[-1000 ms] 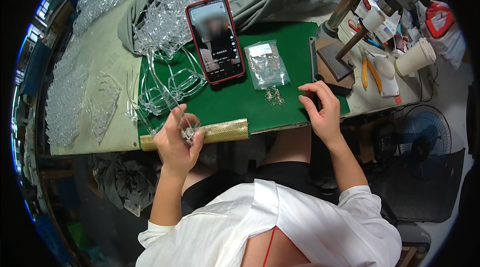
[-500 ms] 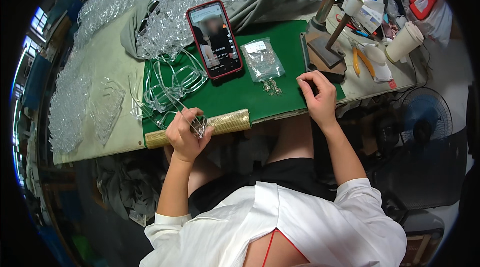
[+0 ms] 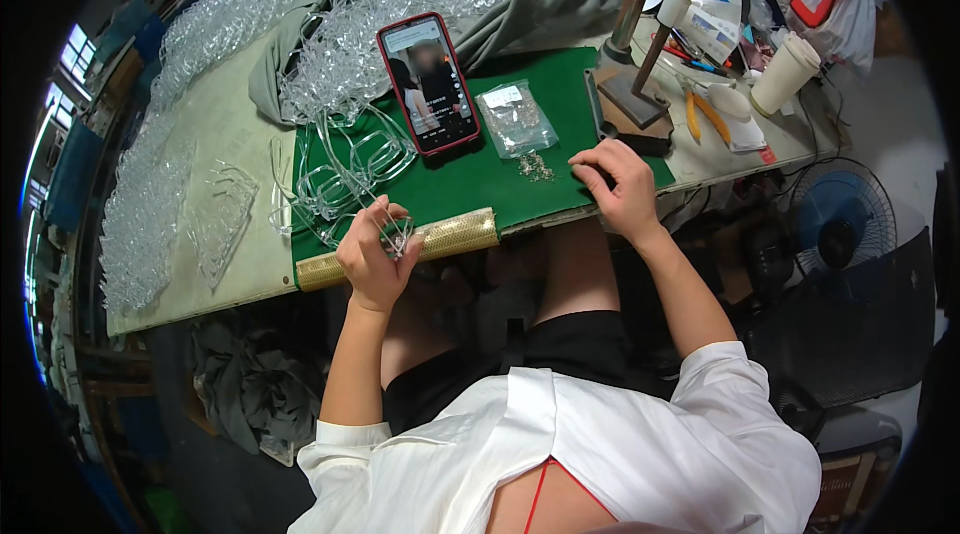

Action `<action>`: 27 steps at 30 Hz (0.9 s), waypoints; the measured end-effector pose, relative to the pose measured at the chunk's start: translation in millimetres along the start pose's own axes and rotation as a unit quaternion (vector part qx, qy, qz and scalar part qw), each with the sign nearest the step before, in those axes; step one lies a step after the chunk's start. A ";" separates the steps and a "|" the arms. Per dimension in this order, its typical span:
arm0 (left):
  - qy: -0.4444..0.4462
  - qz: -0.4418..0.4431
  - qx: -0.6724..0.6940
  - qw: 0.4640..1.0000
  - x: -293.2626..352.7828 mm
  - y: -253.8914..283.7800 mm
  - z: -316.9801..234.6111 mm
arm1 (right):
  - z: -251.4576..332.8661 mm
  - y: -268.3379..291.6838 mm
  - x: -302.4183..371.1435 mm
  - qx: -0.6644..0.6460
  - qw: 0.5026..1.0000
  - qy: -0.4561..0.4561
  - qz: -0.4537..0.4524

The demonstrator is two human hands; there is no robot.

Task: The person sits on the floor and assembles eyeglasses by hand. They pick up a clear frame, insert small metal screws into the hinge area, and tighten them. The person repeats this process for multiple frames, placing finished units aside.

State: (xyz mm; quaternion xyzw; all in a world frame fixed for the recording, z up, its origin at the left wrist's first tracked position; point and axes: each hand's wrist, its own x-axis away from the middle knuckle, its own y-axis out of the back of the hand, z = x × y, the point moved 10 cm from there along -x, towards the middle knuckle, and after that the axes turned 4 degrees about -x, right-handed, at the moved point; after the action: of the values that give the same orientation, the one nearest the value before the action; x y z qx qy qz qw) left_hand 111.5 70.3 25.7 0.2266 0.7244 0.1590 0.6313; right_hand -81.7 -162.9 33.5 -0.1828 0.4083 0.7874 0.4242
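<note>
My left hand (image 3: 368,259) grips a clear plastic eyeglass frame (image 3: 398,234) above a gold textured roll (image 3: 455,237) at the bench's front edge. Several more clear frames (image 3: 375,156) lie in a loose tangle just beyond it. My right hand (image 3: 622,192) is over the green mat (image 3: 460,192), its thumb and forefinger curled together. Whether anything small sits between those fingertips cannot be made out. Beside them, on the left, is a little heap of tiny metal parts (image 3: 536,170). A clear zip bag (image 3: 516,120) of similar parts lies behind the heap.
A red-cased phone (image 3: 428,84) shows a video at the mat's back. Large piles of clear frames (image 3: 145,214) cover the left and far bench. A metal press stand (image 3: 630,99), orange-handled pliers (image 3: 708,118) and a white cup (image 3: 785,74) stand right. A fan (image 3: 843,214) is beyond.
My right hand has shifted left, closer to the heap of tiny parts. The left hand keeps hold of the eyeglass frame, turned slightly. The whole view has shifted a little.
</note>
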 end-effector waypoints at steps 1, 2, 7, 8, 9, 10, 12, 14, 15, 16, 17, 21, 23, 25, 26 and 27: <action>0.004 0.000 0.000 1.000 -0.1 0.0 0.1 | 4.0 -1.3 1.3 0.018 1.000 0.021 0.004; 0.008 0.000 -0.001 1.000 -0.2 0.3 1.0 | 8.6 -3.5 1.6 0.036 0.998 0.044 0.008; -0.003 -0.008 -0.019 1.000 -3.6 1.1 -2.7 | 5.0 -1.8 2.1 0.037 0.998 0.044 -0.018; -0.009 -0.011 -0.021 1.000 -5.0 0.4 -3.2 | 6.3 -0.8 1.4 0.035 0.998 0.043 -0.020; -0.007 -0.010 -0.025 1.000 -2.4 -0.7 -1.5 | 7.8 0.0 1.0 0.033 0.998 0.042 -0.022; -0.009 -0.002 -0.029 1.000 -2.5 -0.7 -1.9 | 9.2 -0.1 1.3 0.030 0.999 0.037 -0.022; -0.010 0.016 -0.036 0.999 -2.6 -1.6 -2.2 | 10.7 -0.2 0.9 0.033 0.998 0.039 -0.021; -0.017 0.014 -0.039 0.999 -4.9 -0.7 -4.0 | 9.3 -0.1 2.2 0.035 0.998 0.040 -0.030; -0.017 0.014 -0.040 0.999 -3.7 -0.8 -3.4 | 8.7 0.0 2.3 0.037 0.998 0.040 -0.033; -0.017 0.014 -0.041 0.999 -3.2 -0.5 -2.8 | 8.7 0.2 1.3 0.038 0.998 0.039 -0.037; -0.016 0.011 -0.037 0.999 -2.9 0.3 -3.3 | 8.2 0.1 1.7 0.040 0.998 0.036 -0.037; -0.011 0.004 -0.030 0.999 -4.5 1.9 -5.7 | 5.2 0.5 3.7 0.039 0.998 0.032 -0.041; -0.006 0.012 -0.031 0.999 -8.1 -0.2 -6.6 | -0.1 3.9 5.1 0.002 0.999 0.011 -0.045; 0.002 0.027 -0.034 0.999 -13.0 -3.4 -10.7 | -5.2 15.5 3.3 -0.080 0.995 -0.022 -0.058; 0.004 0.011 -0.023 1.000 -13.6 -2.1 -10.3 | -6.1 23.1 0.2 -0.131 0.988 -0.054 -0.069; 0.006 0.009 -0.023 1.000 -10.7 -0.8 -7.9 | 26.0 35.3 -10.4 -0.127 0.990 -0.017 -0.062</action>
State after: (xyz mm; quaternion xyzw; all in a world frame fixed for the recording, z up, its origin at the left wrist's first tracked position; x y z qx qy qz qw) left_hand 104.6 64.5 35.5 0.2173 0.7223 0.1829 0.6306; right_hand -103.0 -158.3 72.9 -0.2465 0.2853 0.8080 0.4527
